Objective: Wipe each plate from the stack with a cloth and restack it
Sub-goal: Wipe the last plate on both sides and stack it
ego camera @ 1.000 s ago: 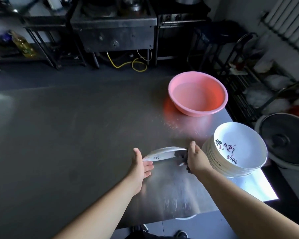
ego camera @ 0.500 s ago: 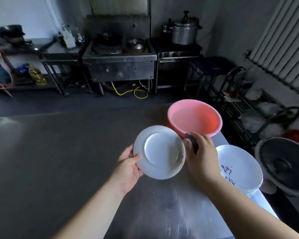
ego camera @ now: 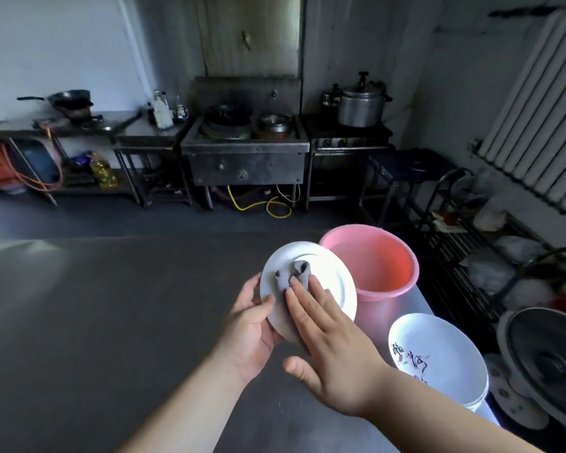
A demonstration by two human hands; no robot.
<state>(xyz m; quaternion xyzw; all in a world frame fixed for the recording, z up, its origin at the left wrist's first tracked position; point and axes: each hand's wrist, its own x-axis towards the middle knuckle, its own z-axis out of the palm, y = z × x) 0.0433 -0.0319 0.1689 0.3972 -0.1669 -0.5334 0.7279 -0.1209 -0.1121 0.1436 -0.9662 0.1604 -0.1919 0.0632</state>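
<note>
Cloth [ego camera: 293, 272] now pressed flat-fingered onto upturned white plate [ego camera: 334, 282]; right hand [ego camera: 330, 348] open, left hand [ego camera: 252, 325] gripping rim

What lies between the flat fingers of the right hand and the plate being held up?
A crumpled grey cloth lies there: the right hand presses it with straight fingers onto the underside of the plate, which the left hand grips by its rim. The head view shows this.
</note>
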